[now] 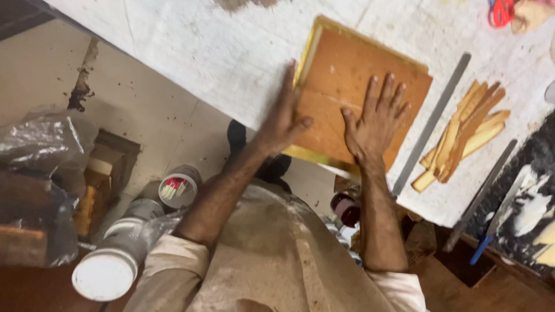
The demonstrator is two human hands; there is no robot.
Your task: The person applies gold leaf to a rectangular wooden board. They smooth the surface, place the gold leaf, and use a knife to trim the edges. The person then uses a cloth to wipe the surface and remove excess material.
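Both our hands open: left hand (283, 124) edging, right hand (378, 118) flat on the square orange-brown board (335, 75). Board overhangs the white bench (231, 52); uneven pressure could tip it.

We look steeply down from our head, close over the brown board (352, 92) on the white table (219, 52), floor showing left of it.

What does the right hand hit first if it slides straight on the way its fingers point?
Probably nothing soon: the right hand lies flat on the orange-brown board, fingers pointing to its far edge; beyond is bare white tabletop.
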